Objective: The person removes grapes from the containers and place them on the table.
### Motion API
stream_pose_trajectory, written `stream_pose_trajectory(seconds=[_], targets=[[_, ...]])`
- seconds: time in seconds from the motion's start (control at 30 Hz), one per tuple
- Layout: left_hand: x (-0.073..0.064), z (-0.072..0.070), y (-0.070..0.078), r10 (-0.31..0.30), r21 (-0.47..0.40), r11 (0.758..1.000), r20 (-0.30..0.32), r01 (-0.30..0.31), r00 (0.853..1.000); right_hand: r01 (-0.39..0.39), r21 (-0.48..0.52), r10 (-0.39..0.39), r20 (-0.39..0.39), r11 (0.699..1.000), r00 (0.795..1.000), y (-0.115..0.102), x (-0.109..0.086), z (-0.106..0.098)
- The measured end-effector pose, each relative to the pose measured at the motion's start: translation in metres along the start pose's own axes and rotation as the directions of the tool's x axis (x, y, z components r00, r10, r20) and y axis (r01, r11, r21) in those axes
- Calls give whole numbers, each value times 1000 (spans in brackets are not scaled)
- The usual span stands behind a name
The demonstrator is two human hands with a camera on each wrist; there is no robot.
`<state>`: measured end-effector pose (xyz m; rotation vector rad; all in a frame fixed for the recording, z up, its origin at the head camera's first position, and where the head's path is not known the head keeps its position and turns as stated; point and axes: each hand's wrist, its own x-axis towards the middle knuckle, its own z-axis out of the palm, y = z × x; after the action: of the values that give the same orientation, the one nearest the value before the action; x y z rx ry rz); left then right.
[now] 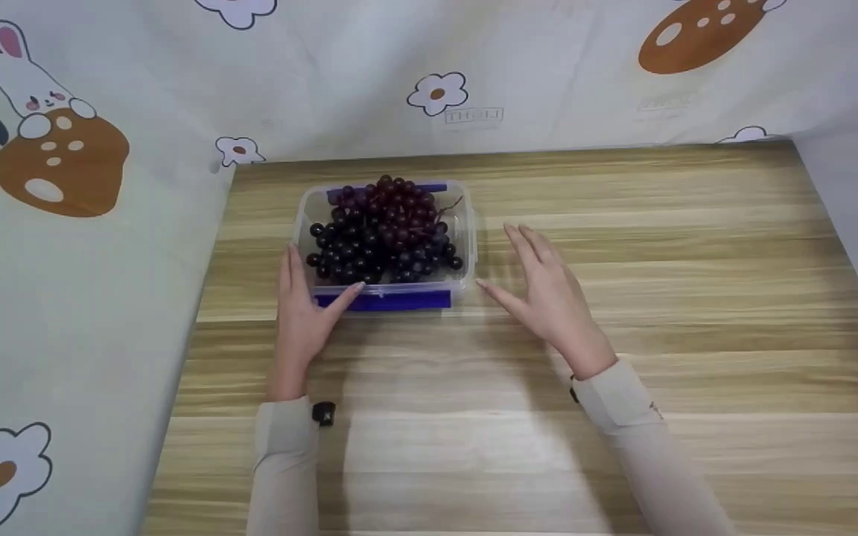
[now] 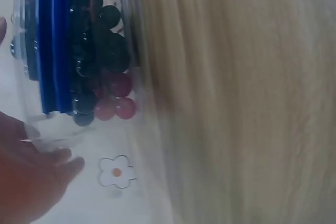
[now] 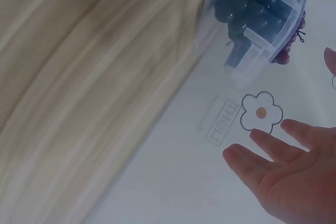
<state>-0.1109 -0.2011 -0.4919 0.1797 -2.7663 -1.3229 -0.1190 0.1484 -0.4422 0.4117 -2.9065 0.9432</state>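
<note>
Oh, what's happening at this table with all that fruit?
A person has both hands at a clear plastic container on a wood-grain table. The left hand is at its near left corner, its thumb at the near rim. The right hand is just off the right side, fingers spread and holding nothing. The lidless container holds black grapes and a dark red bunch piled on top.
</note>
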Motion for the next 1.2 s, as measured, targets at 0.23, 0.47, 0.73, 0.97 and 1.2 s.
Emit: stream_pose_trajectory(seconds=[0.23,0.47,0.73,0.97,1.2], targets=[[7,6,-10,21,-139,990,-113,-36,993,19,98,-19,4,995,1000,-20,30,12],[7,15,-18,-11,-251,967,-169,-32,986,8,249,-17,32,969,999,-39,64,24],[8,18,-20,-22,-310,950,-166,-31,986,-63,318,23,129,946,991,-50,100,37],[7,19,-21,-43,-303,953,-136,-1,990,-142,315,83,193,939,978,-54,114,50],[8,15,-20,-50,-296,955,-136,8,990,-198,354,128,211,914,969,-61,128,61]])
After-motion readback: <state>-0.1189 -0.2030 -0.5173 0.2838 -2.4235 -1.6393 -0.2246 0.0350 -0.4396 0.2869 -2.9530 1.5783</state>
